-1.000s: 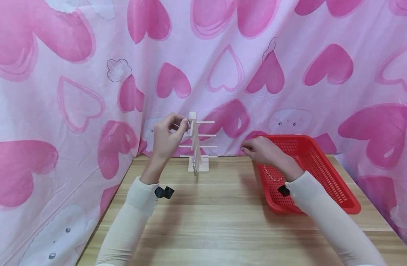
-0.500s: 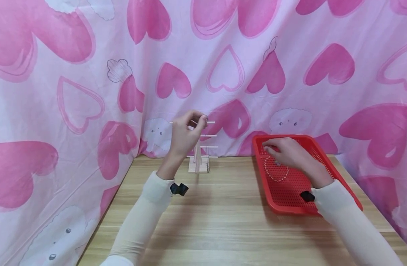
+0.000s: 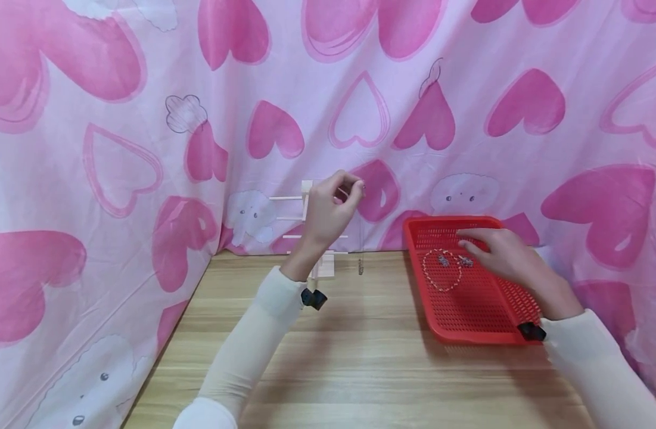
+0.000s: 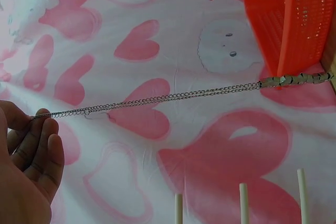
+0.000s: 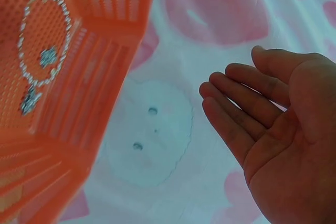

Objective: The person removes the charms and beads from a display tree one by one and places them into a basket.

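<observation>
A thin chain necklace (image 4: 184,95) hangs from my left hand (image 3: 330,208), pinched between thumb and forefinger. Its lower end carries a row of greyish beads (image 4: 294,80). The left hand is in front of the wooden peg stand (image 3: 307,187) and hides part of it; the necklace dangles just right of the stand. Over the red basket (image 3: 435,325) hovers my right hand (image 3: 504,253), fingers extended and holding nothing. Inside the basket lie a beaded bracelet (image 5: 67,17) and small silvery ornaments (image 5: 48,56).
The basket stands on the right of the wooden table (image 3: 360,369). A pink heart-patterned cloth (image 3: 285,65) hangs behind and at both sides. In the left wrist view, pale pegs (image 4: 244,203) of the stand rise at the bottom edge.
My left hand has moved right from the stand, carrying the necklace past the peg ends. The right hand has moved right over the basket, its fingers straightening.
</observation>
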Motion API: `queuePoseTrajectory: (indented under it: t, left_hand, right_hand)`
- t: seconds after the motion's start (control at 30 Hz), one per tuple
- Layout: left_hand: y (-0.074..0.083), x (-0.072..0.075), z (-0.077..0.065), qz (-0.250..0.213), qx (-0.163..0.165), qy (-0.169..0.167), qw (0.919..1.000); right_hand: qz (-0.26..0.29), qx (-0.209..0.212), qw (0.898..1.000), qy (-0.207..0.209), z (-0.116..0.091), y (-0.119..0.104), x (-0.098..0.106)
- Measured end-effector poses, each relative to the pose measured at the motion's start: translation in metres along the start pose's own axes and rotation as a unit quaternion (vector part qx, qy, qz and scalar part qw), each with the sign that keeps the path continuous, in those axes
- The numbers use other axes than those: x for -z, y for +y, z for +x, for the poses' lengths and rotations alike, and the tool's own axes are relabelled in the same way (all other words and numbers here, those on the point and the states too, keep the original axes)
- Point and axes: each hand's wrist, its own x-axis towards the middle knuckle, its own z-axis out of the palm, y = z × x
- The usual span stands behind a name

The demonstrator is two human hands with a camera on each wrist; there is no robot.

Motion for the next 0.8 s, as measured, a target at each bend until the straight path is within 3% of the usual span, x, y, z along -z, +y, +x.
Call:
queuePoseTrajectory:
  t: [0.33, 0.57, 0.8]
  left_hand:
    - [0.005, -0.023, 0.014, -0.019, -0.019, -0.021, 0.9994]
    - [0.009, -0.034, 0.024, -0.018, -0.016, -0.045, 0.9987]
    - [0.012, -0.046, 0.033, 0.008, -0.022, -0.064, 0.9977]
  right_hand:
    - [0.003, -0.031, 0.999, -0.006, -0.024, 0.036, -0.003]
    - [0.007, -0.041, 0.999, 0.016, -0.042, 0.062, -0.003]
    - [0.017, -0.055, 0.998, -0.009, -0.057, 0.09, -0.011]
